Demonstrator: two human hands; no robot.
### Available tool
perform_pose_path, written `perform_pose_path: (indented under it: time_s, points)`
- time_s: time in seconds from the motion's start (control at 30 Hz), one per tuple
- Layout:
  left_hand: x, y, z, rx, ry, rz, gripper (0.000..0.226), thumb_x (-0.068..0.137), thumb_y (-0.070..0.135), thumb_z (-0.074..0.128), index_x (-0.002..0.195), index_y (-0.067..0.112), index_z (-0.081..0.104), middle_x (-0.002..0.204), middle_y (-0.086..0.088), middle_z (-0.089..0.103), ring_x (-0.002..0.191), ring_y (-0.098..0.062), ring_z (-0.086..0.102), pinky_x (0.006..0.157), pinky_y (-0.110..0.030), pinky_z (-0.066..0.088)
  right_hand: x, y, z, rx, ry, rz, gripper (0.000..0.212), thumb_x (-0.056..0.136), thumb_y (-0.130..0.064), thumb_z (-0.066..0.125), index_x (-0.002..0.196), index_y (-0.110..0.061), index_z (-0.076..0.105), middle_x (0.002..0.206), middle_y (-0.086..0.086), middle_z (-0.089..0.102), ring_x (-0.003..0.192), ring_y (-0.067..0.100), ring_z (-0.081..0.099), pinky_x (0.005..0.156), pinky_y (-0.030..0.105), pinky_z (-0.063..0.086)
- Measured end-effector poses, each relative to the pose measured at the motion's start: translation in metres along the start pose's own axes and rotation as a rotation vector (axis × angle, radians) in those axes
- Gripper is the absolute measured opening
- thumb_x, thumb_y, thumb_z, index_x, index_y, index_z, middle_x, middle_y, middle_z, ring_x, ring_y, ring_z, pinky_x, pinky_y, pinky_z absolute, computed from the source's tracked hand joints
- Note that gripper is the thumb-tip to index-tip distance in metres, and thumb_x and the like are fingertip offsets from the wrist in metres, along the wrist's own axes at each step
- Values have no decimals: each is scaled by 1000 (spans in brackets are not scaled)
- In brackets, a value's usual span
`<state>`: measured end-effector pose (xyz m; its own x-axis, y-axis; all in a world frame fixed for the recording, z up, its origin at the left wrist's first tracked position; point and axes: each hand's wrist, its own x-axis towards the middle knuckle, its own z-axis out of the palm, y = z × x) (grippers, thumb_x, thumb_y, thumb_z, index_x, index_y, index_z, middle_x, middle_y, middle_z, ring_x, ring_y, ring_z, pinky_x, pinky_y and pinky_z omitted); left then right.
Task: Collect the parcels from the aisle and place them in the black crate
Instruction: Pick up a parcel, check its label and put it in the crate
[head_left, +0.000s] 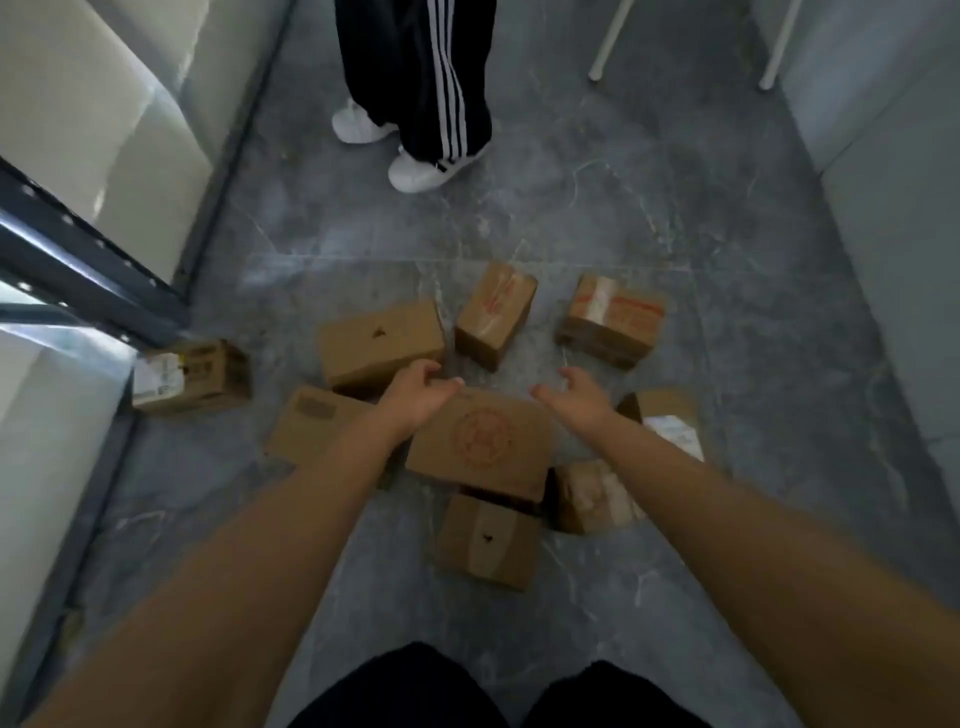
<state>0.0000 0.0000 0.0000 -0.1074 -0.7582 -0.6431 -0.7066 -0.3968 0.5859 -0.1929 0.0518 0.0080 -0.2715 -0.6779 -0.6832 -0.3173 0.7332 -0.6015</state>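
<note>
Several brown cardboard parcels lie scattered on the grey floor of the aisle. In the middle sits a parcel with a red round stamp (480, 441). My left hand (418, 392) reaches over its far left corner, fingers curled at the edge; whether it grips is unclear. My right hand (574, 392) hovers open above the parcel's right side, holding nothing. Other parcels: a long plain one (379, 340), one with red tape (496, 314), another taped one (610, 319), a labelled one (189, 376) by the rack. The black crate is not in view.
A person in black striped trousers and white shoes (415, 130) stands further up the aisle. A dark metal rack (78, 270) with pale panels lines the left. Grey cabinets stand on the right, and white chair legs (608, 47) at the top.
</note>
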Motion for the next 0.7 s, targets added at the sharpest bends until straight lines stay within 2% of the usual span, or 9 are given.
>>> perform_pose_path:
  time_s: [0.13,0.2,0.27,0.33,0.37,0.47,0.57,0.63,0.7]
  points:
    - [41,-26,21,-16,99,-74,69,90,46,53,145,11,31,152,-11,27,137,-30,32,110,-37,30,49,19,26,176,48,84,68,92,-25,56,146,-8,19,145,14,37,127,29,44,89,29,39]
    - [49,-38,31,-54,62,-151,78,88,52,52,148,11,22,155,-10,21,141,-30,25,114,-40,27,59,36,39,225,60,163,65,91,-23,56,144,-5,22,144,17,38,128,32,42,97,33,38]
    - [52,-48,40,-121,26,-205,90,74,63,57,147,17,29,151,-8,34,136,-30,36,111,-44,34,63,52,49,247,42,261,63,92,-27,54,143,-4,25,145,16,37,130,32,40,103,37,36]
    - [55,-55,46,-158,1,-205,95,59,68,56,140,21,39,141,-5,47,127,-29,47,105,-46,41,60,59,56,283,-12,330,62,94,-34,49,145,-8,26,148,11,36,131,29,40,98,34,37]
    - [56,-56,48,-172,2,-204,94,58,67,55,139,21,39,140,-5,48,127,-29,47,105,-46,41,59,61,58,296,-36,336,60,94,-37,47,145,-10,29,147,9,37,131,28,41,94,33,37]
    - [47,-41,46,-211,47,-234,92,65,64,53,141,17,35,144,-8,41,128,-30,44,106,-44,39,58,62,58,374,-39,351,62,93,-42,46,145,-12,30,147,7,40,129,27,44,95,34,38]
    - [40,-25,37,-189,106,-244,80,84,61,48,146,13,28,151,-9,25,133,-31,36,104,-39,34,48,54,49,471,-7,339,60,95,-44,42,145,-12,29,145,7,42,128,28,44,98,37,39]
    - [19,-5,24,-174,144,-252,80,87,62,44,147,12,26,153,-10,18,135,-32,31,104,-41,33,27,36,36,521,8,321,61,93,-50,42,143,-16,33,138,8,49,120,29,50,97,40,43]
    - [-9,19,3,-185,175,-238,85,85,65,45,147,11,24,154,-10,17,136,-33,30,105,-42,33,-3,9,16,573,29,307,61,86,-57,45,135,-21,42,125,7,57,108,29,57,96,48,47]
